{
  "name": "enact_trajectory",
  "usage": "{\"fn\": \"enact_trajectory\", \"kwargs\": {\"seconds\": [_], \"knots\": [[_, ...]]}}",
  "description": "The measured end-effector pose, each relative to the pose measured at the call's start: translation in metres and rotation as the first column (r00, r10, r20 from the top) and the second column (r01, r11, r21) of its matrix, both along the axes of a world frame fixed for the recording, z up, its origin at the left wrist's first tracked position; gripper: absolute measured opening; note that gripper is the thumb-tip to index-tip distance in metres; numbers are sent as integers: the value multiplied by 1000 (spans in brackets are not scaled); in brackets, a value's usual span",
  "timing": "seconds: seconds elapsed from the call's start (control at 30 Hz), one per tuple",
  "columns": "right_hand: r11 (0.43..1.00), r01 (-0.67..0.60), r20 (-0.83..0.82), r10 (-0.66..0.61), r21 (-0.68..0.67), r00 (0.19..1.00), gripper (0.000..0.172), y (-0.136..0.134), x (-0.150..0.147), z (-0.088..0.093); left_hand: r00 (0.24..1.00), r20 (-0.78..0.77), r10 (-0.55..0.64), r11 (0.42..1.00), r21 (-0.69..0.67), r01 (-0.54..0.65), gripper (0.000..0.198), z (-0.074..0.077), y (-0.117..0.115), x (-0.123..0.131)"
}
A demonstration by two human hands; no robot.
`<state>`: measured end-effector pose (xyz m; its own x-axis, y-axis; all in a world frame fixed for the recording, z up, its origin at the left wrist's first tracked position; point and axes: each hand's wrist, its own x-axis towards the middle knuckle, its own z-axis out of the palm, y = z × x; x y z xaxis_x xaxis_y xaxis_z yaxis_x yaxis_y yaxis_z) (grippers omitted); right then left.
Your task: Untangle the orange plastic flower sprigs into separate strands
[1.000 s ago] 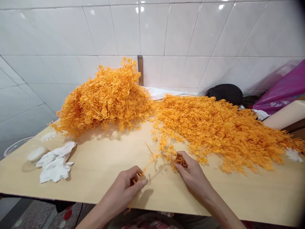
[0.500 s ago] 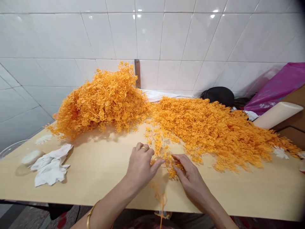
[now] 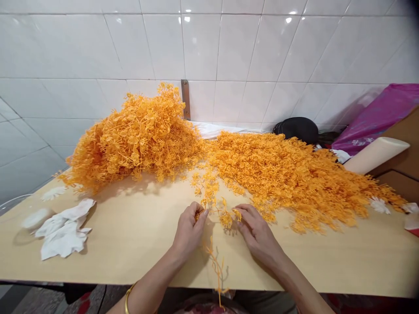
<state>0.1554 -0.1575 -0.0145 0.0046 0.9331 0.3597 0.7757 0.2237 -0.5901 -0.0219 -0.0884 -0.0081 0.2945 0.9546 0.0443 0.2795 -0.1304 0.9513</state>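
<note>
An orange artificial flower sprig [image 3: 213, 209] lies spread between my two hands in the middle of the table, its bare stem reaching down past the front edge. My left hand [image 3: 190, 224] is closed, thumb against fingers, on a small branch at the sprig's left side. On the other side, my right hand [image 3: 255, 229] pinches a blossom tip at the sprig's right. Behind the hands rise two orange heaps of similar sprigs: a tall tangled pile [image 3: 137, 139] at the left and a flatter layered pile [image 3: 288, 179] at the right.
A crumpled white cloth [image 3: 67, 231] and a round white object [image 3: 37, 219] lie at the left. A black pouch [image 3: 296, 129], a purple bag [image 3: 373, 115] and a cream tube [image 3: 376, 155] stand behind the right pile. White tiles [image 3: 199, 48] form the back wall.
My left hand has drawn back left and its fingers have closed on a branch. My right hand has closed on a blossom tip. The sprig's branches are spread wider. The view has shifted slightly.
</note>
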Motion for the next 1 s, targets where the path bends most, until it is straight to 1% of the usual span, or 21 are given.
{"fn": "enact_trajectory", "kwargs": {"seconds": [0.1, 0.13, 0.17, 0.2, 0.23, 0.3, 0.37, 0.4, 0.43, 0.5, 0.57, 0.63, 0.67, 0.7, 0.73, 0.8, 0.83, 0.9, 0.93, 0.97, 1.0], "knots": [[987, -162, 163, 161, -10, 973, 29, 6, -15, 4, 1000, 22, 5, 1000, 28, -6, 24, 4, 3, -6], [980, -197, 232, 196, -19, 953, 30, 7, -18, 3, 999, 39, 31, 999, 21, -31, 23, 6, 5, -11], [979, -203, 304, 202, -29, 931, 31, 9, -18, 1, 996, 56, 64, 998, 19, -65, 23, 9, 7, -16], [984, -176, 374, 174, -29, 911, 32, 11, -17, -3, 993, 69, 101, 994, 27, -103, 22, 11, 9, -22], [993, -119, 437, 112, -13, 892, 34, 13, -14, -7, 987, 79, 137, 989, 41, -140, 22, 14, 11, -27], [997, 46, 524, -71, 61, 849, 32, 17, -4, -13, 978, 96, 186, 978, 77, -194, 21, 18, 12, -36], [976, 173, 552, -218, 135, 805, 28, 19, 6, -16, 972, 120, 203, 973, 84, -213, 22, 20, 11, -41], [967, 199, 552, -254, 159, 794, 27, 21, 8, -15, 970, 137, 199, 975, 71, -210, 22, 19, 10, -42], [966, 193, 550, -255, 170, 795, 26, 22, 8, -12, 969, 156, 193, 978, 50, -203, 22, 18, 9, -42], [984, 97, 550, -163, 147, 819, 27, 28, -1, -6, 961, 199, 191, 981, -12, -193, 23, 15, 8, -41], [995, -65, 554, 12, 77, 832, 29, 40, -16, -1, 943, 254, 213, 977, -83, -198, 24, 13, 10, -42], [978, -207, 558, 172, -2, 811, 32, 59, -29, 0, 924, 294, 246, 968, -125, -218, 24, 11, 13, -43], [971, -237, 564, 209, -24, 798, 32, 71, -33, 0, 922, 296, 249, 967, -126, -221, 24, 11, 14, -44], [971, -235, 575, 211, -33, 791, 33, 83, -33, 0, 931, 280, 235, 971, -113, -211, 23, 11, 15, -43], [980, -197, 588, 173, -24, 790, 32, 95, -31, 1, 949, 245, 201, 979, -86, -185, 22, 11, 15, -42], [998, -51, 597, 14, 45, 802, 29, 113, -19, 5, 988, 130, 86, 996, 1, -87, 21, 10, 13, -37], [995, 23, 581, -76, 99, 810, 27, 117, -11, 8, 998, 54, 32, 998, 47, -35, 21, 9, 12, -33], [969, 132, 491, -220, 207, 843, 25, 114, 4, 15, 994, -108, -32, 991, 125, 46, 20, 5, 9, -24], [956, 165, 415, -256, 242, 873, 24, 107, 9, 18, 983, -181, -40, 986, 155, 69, 19, 3, 8, -20], [949, 192, 319, -268, 250, 909, 24, 96, 13, 19, 969, -243, -40, 980, 178, 85, 19, 1, 7, -17], [952, 209, 210, -257, 224, 944, 24, 84, 14, 20, 956, -292, -36, 975, 198, 98, 18, -1, 7, -13]]}}
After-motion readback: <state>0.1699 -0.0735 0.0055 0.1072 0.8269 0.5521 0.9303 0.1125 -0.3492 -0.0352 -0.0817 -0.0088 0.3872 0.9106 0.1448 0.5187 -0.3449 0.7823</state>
